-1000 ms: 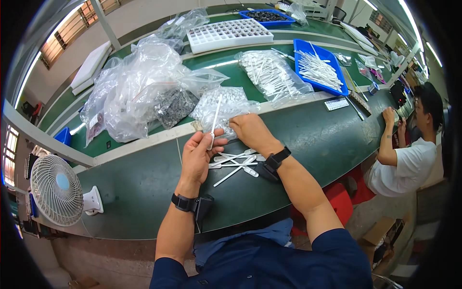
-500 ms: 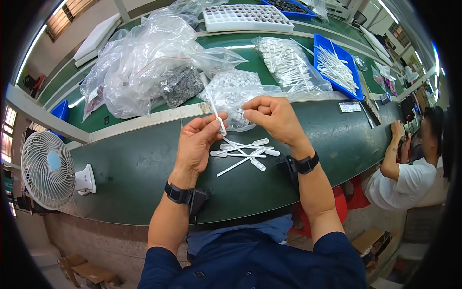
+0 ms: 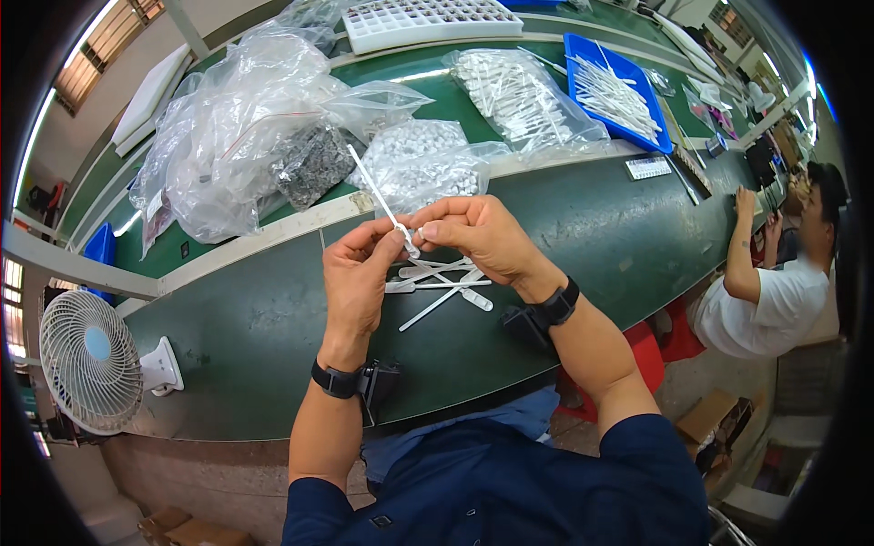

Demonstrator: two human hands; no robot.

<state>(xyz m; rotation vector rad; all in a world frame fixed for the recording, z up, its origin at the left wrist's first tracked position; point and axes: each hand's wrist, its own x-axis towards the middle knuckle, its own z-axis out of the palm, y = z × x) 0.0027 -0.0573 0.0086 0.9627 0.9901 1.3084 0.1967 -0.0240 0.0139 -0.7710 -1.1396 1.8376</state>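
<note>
My left hand (image 3: 355, 273) pinches a thin white plastic stick (image 3: 371, 185) with a wider rounded end, its shaft slanting up and away. Close against it, my right hand (image 3: 482, 238) has thumb and forefinger closed on a small white part (image 3: 418, 237) at the stick's wide end. The fingertips partly hide where the two meet. Below the hands, several similar white sticks (image 3: 443, 287) lie crossed on the green bench. Just beyond is a clear bag of small white parts (image 3: 414, 155).
A clear bag of white sticks (image 3: 519, 96) and a blue tray of sticks (image 3: 662, 136) lie at the back right. Crumpled plastic bags (image 3: 218, 136) fill the back left. A white fan (image 3: 91, 355) stands left. A seated co-worker (image 3: 769, 296) is at the right.
My right hand has come from beside the bag of small parts to the stick in my left hand, bringing the small white part against it. The view has shifted slightly.
</note>
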